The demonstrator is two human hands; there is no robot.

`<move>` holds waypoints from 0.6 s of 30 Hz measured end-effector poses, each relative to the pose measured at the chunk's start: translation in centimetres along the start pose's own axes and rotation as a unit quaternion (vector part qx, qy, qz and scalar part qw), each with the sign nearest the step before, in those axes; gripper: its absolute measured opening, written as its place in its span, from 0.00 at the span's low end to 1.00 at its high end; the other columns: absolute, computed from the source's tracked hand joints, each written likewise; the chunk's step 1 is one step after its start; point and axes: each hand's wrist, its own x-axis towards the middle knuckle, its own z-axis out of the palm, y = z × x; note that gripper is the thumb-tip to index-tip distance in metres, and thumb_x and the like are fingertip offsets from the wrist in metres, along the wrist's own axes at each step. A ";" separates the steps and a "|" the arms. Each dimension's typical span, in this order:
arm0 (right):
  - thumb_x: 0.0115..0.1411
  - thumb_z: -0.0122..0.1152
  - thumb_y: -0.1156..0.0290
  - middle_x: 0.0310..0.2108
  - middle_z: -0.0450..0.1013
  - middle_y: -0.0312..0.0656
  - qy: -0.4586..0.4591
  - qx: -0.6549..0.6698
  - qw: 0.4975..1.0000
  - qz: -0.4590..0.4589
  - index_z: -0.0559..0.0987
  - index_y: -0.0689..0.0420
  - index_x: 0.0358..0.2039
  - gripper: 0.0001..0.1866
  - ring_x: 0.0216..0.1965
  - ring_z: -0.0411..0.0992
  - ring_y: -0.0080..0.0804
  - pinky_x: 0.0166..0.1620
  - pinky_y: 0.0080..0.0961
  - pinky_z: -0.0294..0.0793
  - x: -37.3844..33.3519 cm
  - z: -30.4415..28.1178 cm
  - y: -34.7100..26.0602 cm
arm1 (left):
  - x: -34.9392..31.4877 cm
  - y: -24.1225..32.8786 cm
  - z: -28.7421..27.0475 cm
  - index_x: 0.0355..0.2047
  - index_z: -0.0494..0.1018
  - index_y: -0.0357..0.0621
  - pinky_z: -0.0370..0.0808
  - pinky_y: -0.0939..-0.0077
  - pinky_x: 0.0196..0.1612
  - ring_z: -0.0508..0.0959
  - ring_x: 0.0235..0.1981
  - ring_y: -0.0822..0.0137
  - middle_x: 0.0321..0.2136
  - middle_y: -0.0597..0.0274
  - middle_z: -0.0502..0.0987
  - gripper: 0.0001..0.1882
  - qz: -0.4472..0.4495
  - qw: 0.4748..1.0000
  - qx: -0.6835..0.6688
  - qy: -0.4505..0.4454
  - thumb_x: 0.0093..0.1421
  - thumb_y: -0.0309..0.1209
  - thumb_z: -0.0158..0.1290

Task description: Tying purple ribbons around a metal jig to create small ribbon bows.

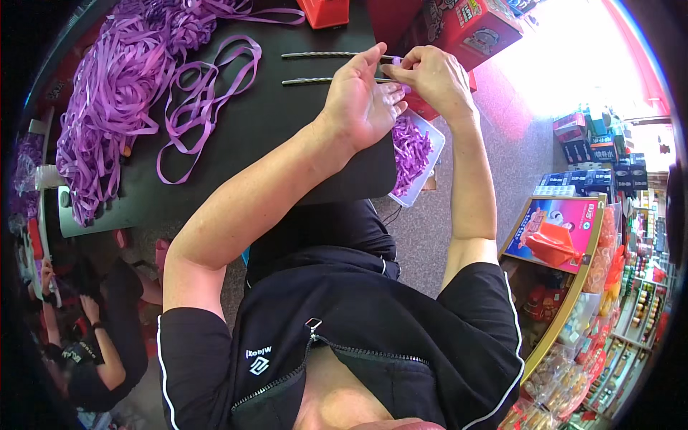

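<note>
Two long twisted metal rods [304,82], like drill bits, lie side by side above the black table top, their right ends partly hidden by my hands. Bits of purple ribbon [396,62] show at those ends. My right hand [436,77] is closed there, thumb and fingers pinched at the ribbon. Across the rods reaches my left hand [364,102], palm turned right, its thumb raised and fingers stretched apart next to the ribbon. Whether the left fingers touch the ribbon is hard to see. Below both hands stands a white tub [428,170] of short purple ribbon pieces.
A big heap of purple ribbon [118,93] covers the left of the black table [265,136], with loose loops beside it. A red container [324,13] stands at the far edge. Red boxes [473,32] are beyond my right hand. Another person [107,351] sits at lower left.
</note>
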 end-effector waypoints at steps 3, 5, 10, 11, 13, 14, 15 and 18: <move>0.45 0.61 0.55 0.27 0.77 0.45 0.026 -0.044 0.998 -0.026 0.82 0.55 0.27 0.16 0.33 0.76 0.42 0.39 0.35 0.73 0.3 -0.2 -0.2 | 0.1 -0.1 -0.1 0.61 0.55 0.58 0.29 0.53 0.66 0.31 0.67 0.42 0.63 0.28 0.29 0.25 -0.003 1.000 -0.004 -0.004 0.64 0.45 0.40; 0.45 0.60 0.60 0.27 0.77 0.45 -0.003 -0.021 1.000 -0.012 0.82 0.55 0.27 0.14 0.34 0.76 0.43 0.39 0.36 0.73 0.5 -0.8 -0.3 | 0.1 -0.1 -0.1 0.62 0.52 0.59 0.29 0.54 0.66 0.30 0.67 0.43 0.63 0.28 0.29 0.28 -0.006 1.000 0.009 -0.002 0.63 0.46 0.41; 0.47 0.60 0.61 0.27 0.77 0.45 0.010 -0.015 0.999 -0.029 0.81 0.55 0.28 0.12 0.34 0.75 0.42 0.40 0.35 0.72 0.8 -1.4 -0.5 | 0.3 -0.2 -0.3 0.65 0.46 0.60 0.28 0.54 0.66 0.29 0.67 0.44 0.63 0.29 0.28 0.33 -0.003 1.000 0.010 0.002 0.62 0.46 0.43; 0.48 0.60 0.62 0.28 0.76 0.44 0.010 -0.012 0.996 -0.083 0.81 0.55 0.28 0.12 0.34 0.75 0.42 0.40 0.35 0.71 0.7 -1.5 -0.6 | 0.3 -0.3 -0.4 0.65 0.43 0.60 0.28 0.55 0.66 0.29 0.67 0.44 0.63 0.29 0.28 0.35 -0.006 1.000 0.008 0.006 0.62 0.47 0.43; 0.48 0.61 0.63 0.29 0.75 0.44 0.010 -0.010 0.991 -0.137 0.81 0.55 0.29 0.11 0.35 0.74 0.42 0.41 0.34 0.71 0.6 -1.6 -0.8 | 0.5 -0.2 -0.5 0.66 0.41 0.61 0.28 0.55 0.66 0.29 0.67 0.44 0.63 0.29 0.28 0.36 -0.008 1.000 0.000 0.003 0.61 0.47 0.43; 0.48 0.62 0.64 0.30 0.74 0.43 -0.013 -0.025 0.989 -0.145 0.81 0.55 0.30 0.10 0.36 0.73 0.42 0.42 0.34 0.70 0.6 -1.6 -1.0 | 0.6 -0.1 -0.6 0.66 0.38 0.62 0.28 0.56 0.66 0.29 0.67 0.45 0.63 0.29 0.27 0.38 -0.010 1.000 -0.007 0.001 0.61 0.48 0.43; 0.48 0.63 0.65 0.32 0.72 0.43 -0.037 -0.040 0.987 -0.154 0.80 0.54 0.32 0.10 0.38 0.72 0.41 0.43 0.34 0.69 0.5 -1.6 -1.1 | 0.7 -0.2 -0.6 0.66 0.38 0.62 0.28 0.56 0.66 0.29 0.67 0.45 0.63 0.29 0.27 0.38 -0.010 1.000 -0.008 0.000 0.61 0.48 0.43; 0.47 0.64 0.67 0.35 0.72 0.43 -0.028 -0.106 0.973 -0.202 0.80 0.51 0.36 0.13 0.41 0.72 0.42 0.45 0.36 0.68 0.7 -1.0 -0.5 | 0.5 -0.2 -0.4 0.66 0.33 0.63 0.28 0.56 0.66 0.30 0.67 0.46 0.63 0.30 0.28 0.41 -0.009 1.000 -0.011 0.024 0.60 0.49 0.43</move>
